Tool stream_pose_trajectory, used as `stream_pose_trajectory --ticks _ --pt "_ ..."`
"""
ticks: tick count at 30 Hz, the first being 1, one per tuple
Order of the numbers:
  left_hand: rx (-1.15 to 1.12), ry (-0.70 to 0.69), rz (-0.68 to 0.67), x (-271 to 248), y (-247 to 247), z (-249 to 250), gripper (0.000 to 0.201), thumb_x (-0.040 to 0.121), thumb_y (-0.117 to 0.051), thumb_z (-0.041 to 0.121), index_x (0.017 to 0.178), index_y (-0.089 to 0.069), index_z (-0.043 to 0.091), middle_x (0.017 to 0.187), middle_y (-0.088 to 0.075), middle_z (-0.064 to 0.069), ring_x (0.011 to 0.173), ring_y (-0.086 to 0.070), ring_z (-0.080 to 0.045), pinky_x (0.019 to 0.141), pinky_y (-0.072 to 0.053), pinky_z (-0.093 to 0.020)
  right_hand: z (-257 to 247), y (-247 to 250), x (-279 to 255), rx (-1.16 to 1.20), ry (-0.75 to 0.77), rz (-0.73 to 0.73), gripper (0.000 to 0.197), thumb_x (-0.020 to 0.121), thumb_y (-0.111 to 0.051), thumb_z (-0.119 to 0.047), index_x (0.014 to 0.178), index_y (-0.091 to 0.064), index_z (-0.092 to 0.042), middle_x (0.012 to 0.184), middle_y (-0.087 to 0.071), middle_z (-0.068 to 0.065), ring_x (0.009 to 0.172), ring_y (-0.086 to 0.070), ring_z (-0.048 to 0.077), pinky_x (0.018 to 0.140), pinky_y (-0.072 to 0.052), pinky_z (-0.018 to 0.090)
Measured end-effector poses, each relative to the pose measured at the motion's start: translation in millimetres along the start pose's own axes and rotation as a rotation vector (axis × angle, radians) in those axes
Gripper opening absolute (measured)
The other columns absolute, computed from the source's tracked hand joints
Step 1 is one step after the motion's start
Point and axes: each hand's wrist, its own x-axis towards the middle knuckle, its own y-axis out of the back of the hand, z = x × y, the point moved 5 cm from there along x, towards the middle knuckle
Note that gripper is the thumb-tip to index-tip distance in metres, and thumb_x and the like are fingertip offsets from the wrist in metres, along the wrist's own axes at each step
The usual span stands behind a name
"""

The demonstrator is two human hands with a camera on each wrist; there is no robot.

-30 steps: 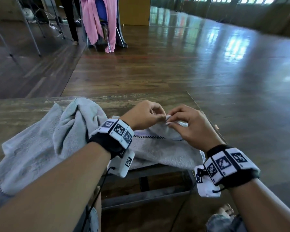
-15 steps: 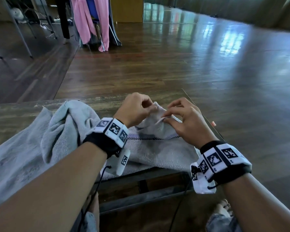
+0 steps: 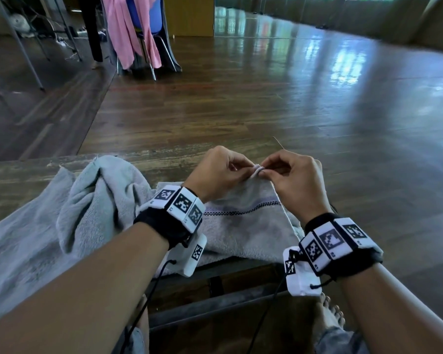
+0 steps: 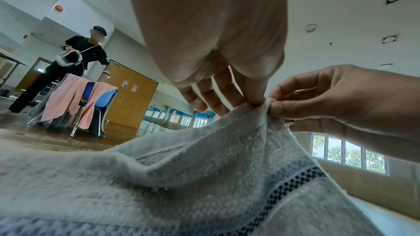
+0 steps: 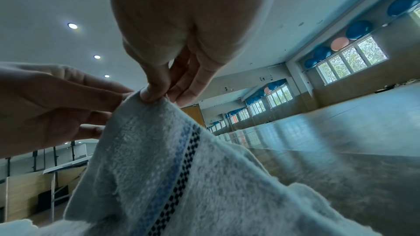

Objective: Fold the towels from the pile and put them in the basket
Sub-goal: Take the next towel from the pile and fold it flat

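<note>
Raised higher off the table (image 3: 151,159) than before, the towel (image 3: 243,226) corner sits pinched by the left hand (image 3: 215,172) and right hand (image 3: 294,180), touching. Slide the grips apart along the hem, keeping tension, so its edge straightens.

A towel (image 3: 241,226) is spread on the bench (image 3: 23,175), its near edge hanging over the bench's front edge. One corner is lifted and pinched from the left by the left hand (image 3: 215,172) and from the right by the right hand (image 3: 297,180), fingertips nearly touching. To the left, a second towel (image 3: 87,200) lies bunched on the bench. Far behind, at the left, a chair (image 3: 149,26) is draped with cloth (image 3: 120,29).
</note>
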Motion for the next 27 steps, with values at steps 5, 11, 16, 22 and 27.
stream_pose_trajectory --ticks 5,11,16,22,27 --pt "0.002 0.005 -0.001 -0.5 -2.6 2.4 0.016 0.091 -0.07 0.02 0.098 -0.08 0.011 0.085 -0.078 -0.001 0.079 -0.073 -0.023 0.074 -0.057 -0.04 1.7 2.9 -1.0 0.084 0.062 0.016 0.013 0.073 -0.086 -0.005 0.076 -0.077 -0.015 0.075 -0.074 -0.011 0.072 -0.072 0.002 0.071 -0.056 0.015" --pt "0.071 0.007 -0.023 -0.8 -4.9 0.1 0.015 0.091 -0.068 0.014 0.099 -0.08 0.008 0.087 -0.078 -0.004 0.08 -0.072 -0.018 0.077 -0.055 -0.034 3.3 -0.1 -0.2 0.098 0.114 -0.003 0.016 0.068 -0.089 -0.005 0.072 -0.078 -0.016 0.072 -0.073 -0.009 0.069 -0.07 0.006 0.067 -0.051 0.011" --pt "0.145 -0.032 -0.068 -2.4 -6.8 -2.1 0.013 0.09 -0.069 0.012 0.097 -0.08 0.009 0.084 -0.078 -0.004 0.075 -0.07 -0.014 0.073 -0.054 -0.025 5.0 -9.2 0.2 0.072 0.113 -0.125 0.018 0.071 -0.085 0.001 0.076 -0.074 -0.013 0.072 -0.073 -0.011 0.072 -0.071 0.002 0.068 -0.052 0.009" --pt "0.179 -0.061 -0.093 -3.5 -7.9 -1.3 0.016 0.092 -0.065 0.012 0.097 -0.08 0.01 0.085 -0.078 -0.002 0.074 -0.07 -0.011 0.072 -0.054 -0.028 3.3 -10.7 3.7 0.015 0.113 -0.18 0.024 0.073 -0.085 -0.003 0.09 -0.072 -0.014 0.077 -0.071 -0.009 0.076 -0.069 0.002 0.072 -0.051 0.009" --pt "0.101 0.024 -0.04 -0.5 6.2 -5.0 0.03 0.085 -0.07 0.046 0.104 -0.066 0.023 0.087 -0.071 0.008 0.074 -0.066 -0.004 0.067 -0.055 -0.019 6.8 -7.9 9.8 -0.058 0.088 -0.15 0.016 0.081 -0.081 -0.011 0.095 -0.074 -0.016 0.082 -0.07 -0.006 0.078 -0.066 0.007 0.072 -0.053 0.014"
